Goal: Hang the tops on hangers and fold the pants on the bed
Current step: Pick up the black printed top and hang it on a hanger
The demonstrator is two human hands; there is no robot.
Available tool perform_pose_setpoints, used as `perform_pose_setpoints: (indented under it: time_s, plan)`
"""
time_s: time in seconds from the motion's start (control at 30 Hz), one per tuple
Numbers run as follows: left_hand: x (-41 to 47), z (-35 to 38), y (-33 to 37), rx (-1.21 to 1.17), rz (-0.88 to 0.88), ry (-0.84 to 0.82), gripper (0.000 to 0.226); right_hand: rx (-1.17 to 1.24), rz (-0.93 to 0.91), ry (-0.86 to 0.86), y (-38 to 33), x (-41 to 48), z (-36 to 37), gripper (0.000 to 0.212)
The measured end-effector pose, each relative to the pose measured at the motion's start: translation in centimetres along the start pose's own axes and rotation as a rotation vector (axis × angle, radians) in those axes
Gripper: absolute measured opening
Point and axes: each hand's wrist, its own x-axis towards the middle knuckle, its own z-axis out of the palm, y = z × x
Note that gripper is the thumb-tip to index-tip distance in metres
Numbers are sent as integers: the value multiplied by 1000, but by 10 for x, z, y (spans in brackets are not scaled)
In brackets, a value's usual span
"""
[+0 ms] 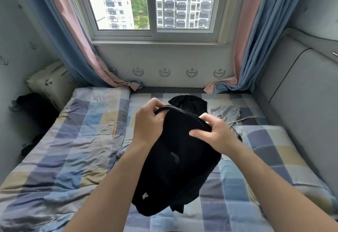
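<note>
A black garment with a small white logo near its lower edge hangs above the bed. Both hands hold it up by its top hem. My left hand grips the hem's left end, fingers curled over the edge. My right hand pinches the right end, slightly blurred. Behind it, another black garment lies crumpled on the bed. To its right lies a grey garment with a drawstring. No hanger is in sight.
A checked quilt covers the bed, with a matching pillow at the right by the grey padded headboard. Dark clothing is piled at the left wall beside a patterned pillow. Curtains frame the window.
</note>
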Motion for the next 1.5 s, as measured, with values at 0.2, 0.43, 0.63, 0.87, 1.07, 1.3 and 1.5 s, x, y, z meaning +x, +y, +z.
perform_pose_setpoints:
  time_s: [0.2,0.43,0.63,0.87,1.07,1.3,1.5]
  plan:
    - [4,3,8,-39,26,42,19,-485,286,193,59,9,18,26]
    - [20,-10,-15,-141,-105,241,25,-589,532,287,103,0,11,24]
    - [45,-25,-46,-157,-214,272,19,-453,489,422,98,-4,-13,21]
    - [23,17,-71,-300,-432,-135,13,86,510,307,31,21,-7,10]
    - [-23,45,-65,-180,-395,-608,68,728,650,347,-6,30,-6,7]
    - [-60,77,-61,-40,-268,-768,15,884,571,418,-15,31,-2,16]
    - [-51,62,-46,-410,-403,-475,49,978,349,482,-5,26,-22,13]
